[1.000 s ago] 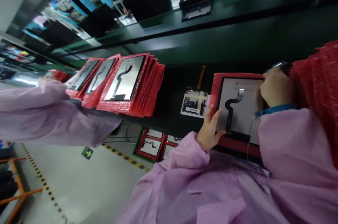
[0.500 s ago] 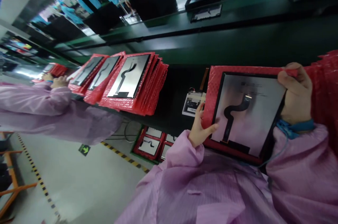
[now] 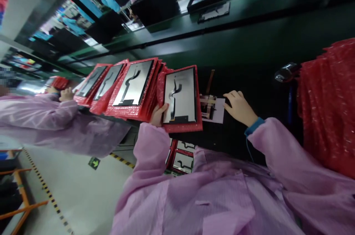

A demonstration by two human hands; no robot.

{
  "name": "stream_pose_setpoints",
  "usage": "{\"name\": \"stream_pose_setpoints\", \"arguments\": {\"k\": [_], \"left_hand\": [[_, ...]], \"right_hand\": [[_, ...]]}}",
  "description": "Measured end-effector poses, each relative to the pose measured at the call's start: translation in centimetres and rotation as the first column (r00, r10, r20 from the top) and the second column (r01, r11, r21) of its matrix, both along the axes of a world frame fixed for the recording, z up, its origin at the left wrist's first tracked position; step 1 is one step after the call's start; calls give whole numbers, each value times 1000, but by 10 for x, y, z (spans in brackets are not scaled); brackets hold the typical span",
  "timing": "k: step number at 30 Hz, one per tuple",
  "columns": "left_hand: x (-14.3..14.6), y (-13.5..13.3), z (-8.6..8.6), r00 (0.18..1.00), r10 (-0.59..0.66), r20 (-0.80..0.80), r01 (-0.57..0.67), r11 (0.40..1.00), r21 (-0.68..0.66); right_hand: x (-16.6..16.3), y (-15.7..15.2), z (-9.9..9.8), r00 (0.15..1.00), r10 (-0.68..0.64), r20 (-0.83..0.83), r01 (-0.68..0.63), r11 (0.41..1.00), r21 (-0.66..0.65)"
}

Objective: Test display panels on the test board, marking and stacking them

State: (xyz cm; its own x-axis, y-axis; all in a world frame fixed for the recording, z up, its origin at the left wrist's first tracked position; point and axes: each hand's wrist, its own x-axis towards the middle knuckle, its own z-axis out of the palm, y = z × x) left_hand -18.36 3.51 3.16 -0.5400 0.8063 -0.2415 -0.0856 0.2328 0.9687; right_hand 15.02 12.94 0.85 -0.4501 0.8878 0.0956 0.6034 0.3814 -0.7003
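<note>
My left hand (image 3: 158, 114) grips the near left edge of a display panel (image 3: 180, 96) that lies on a red bubble-wrap sheet (image 3: 181, 127). The panel is held tilted against the right end of a row of like panels on red sheets (image 3: 133, 85). A black flex cable curves across its grey back. My right hand (image 3: 239, 107) holds nothing. Its fingers are spread and rest at the right edge of a small circuit board on a white card (image 3: 214, 110), which lies on the black bench top.
A tall stack of red bubble-wrap sheets (image 3: 328, 102) stands at the right, with a metal knob (image 3: 285, 72) beside it. A co-worker's sleeve (image 3: 50, 124) and hand reach in at the left. A green conveyor (image 3: 222, 43) runs behind. More panels lie in a bin (image 3: 181, 157) under the bench.
My right hand let go of the panel's top corner and dropped to the small board. My left hand carried the panel on its red sheet leftward to the row of panels.
</note>
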Motion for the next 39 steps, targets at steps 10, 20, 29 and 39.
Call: {"name": "stream_pose_setpoints", "arguments": {"k": [10,20,29,39], "left_hand": [[-32,21,-33,961,-84,-265,42,986,-160],[-11,47,-38,635,-65,-770,-58,990,-131],[1,-25,-73,451,-123,-884,35,992,-120],[-18,-28,-98,465,-209,-860,61,977,-205]], "right_hand": [[-27,13,-19,977,-127,174,126,992,17],[18,31,-5,928,-238,286,262,964,-50],[-4,-4,23,974,-172,148,138,967,216],[-92,-78,-18,902,376,210,-412,897,161]]}}
